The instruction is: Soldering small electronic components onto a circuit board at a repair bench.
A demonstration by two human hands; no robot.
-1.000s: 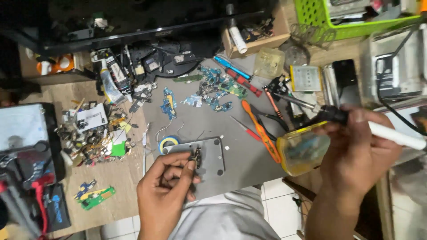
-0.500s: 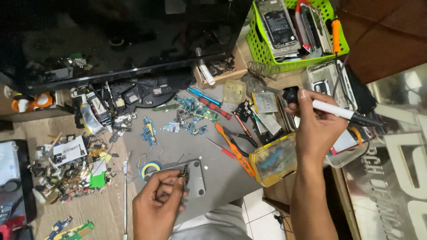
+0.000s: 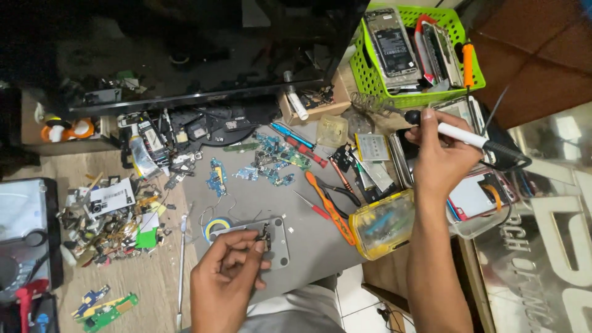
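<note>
Hidden: the small dark part [image 3: 265, 235] is half covered by the fingertips; its kind cannot be made out.
Left hand [image 3: 227, 279]: closed in a pinch on the small part, held over the metal plate [image 3: 280, 243] on the grey surface [image 3: 259, 197].
Right hand [image 3: 439, 159]: raised, fingers wrapped around a white soldering iron [image 3: 461, 134], beside the green basket [image 3: 370, 79].
Cut off: both forearms at the lower edge.

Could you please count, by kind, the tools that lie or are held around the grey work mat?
Soldering iron, held in the right hand: 1
Orange-handled pliers: 1
Red-handled screwdrivers: 2
Blue-handled screwdriver: 1
Total: 5
The left hand holds only a small dark part, not a tool.
</note>
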